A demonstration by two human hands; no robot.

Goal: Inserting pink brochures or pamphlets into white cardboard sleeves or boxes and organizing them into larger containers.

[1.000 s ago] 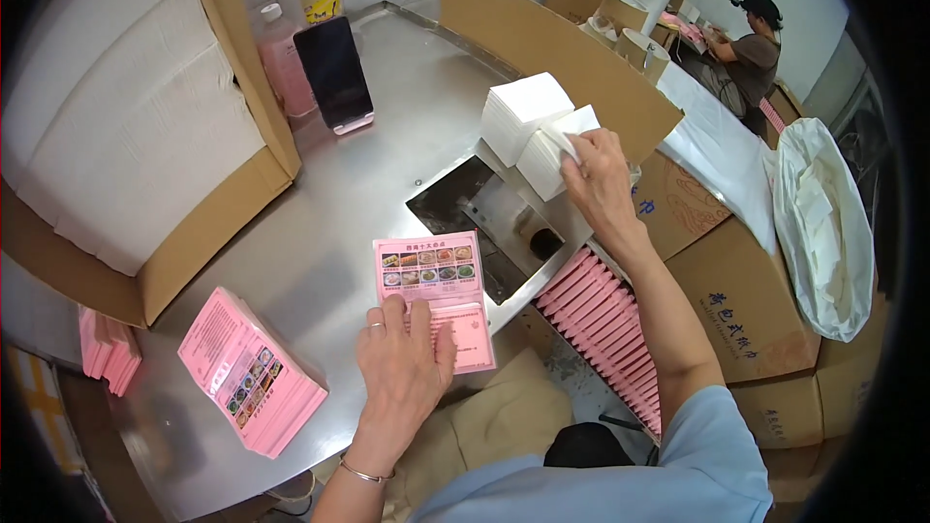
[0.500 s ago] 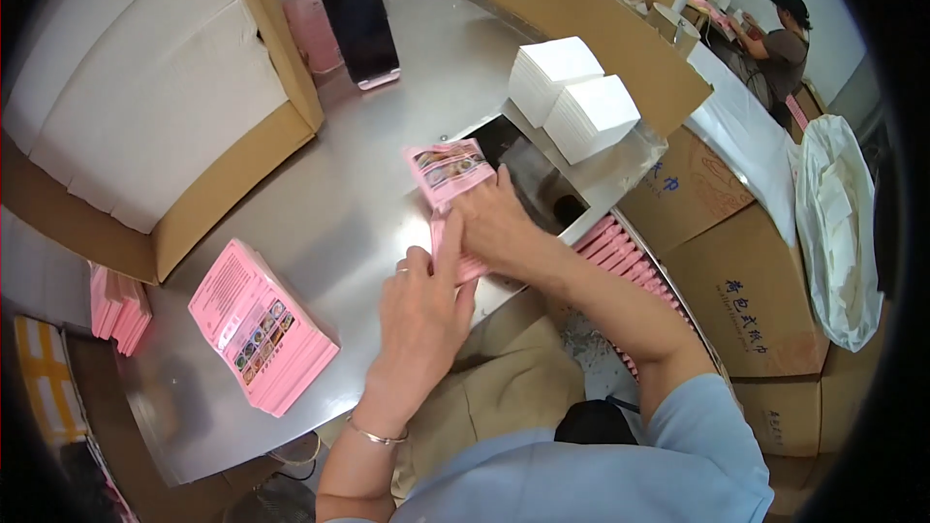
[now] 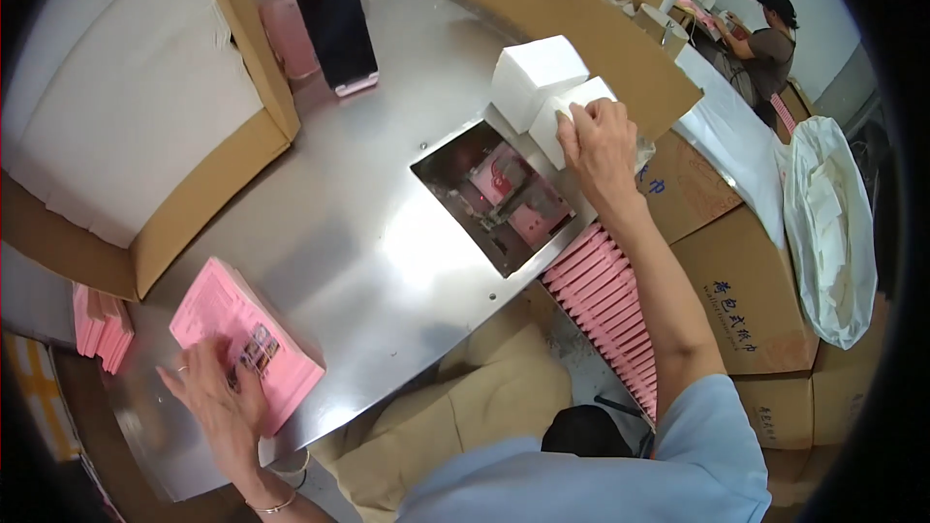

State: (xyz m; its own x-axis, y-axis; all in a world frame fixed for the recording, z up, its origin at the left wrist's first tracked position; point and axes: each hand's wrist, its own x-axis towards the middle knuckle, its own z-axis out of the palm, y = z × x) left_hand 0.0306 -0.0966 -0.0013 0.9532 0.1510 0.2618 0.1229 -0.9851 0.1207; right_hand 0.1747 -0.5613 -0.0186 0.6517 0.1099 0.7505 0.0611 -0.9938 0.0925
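The worktop (image 3: pixel 339 223) is smooth metal, shiny with glare; the white stacks (image 3: pixel 536 82) look like matt paper — the pink stack (image 3: pixel 294 374) smooth, paper or film unclear — cardboard boxes (image 3: pixel 770 295) matt, bag (image 3: pixel 839 322) crinkled glossy plastic.

At 8 o'clock from the middle of the view, a thick pile of pink printed sheets (image 3: pixel 279 358) lies flat, its long edges running roughly from 11 to 5 o'clock. Small coloured food pictures show on its partly covered top. At 1 o'clock stand two white paper piles, close together: the farther pile (image 3: pixel 538 79) at 11 o'clock from the nearer pile (image 3: pixel 546 136), which is partly hidden.
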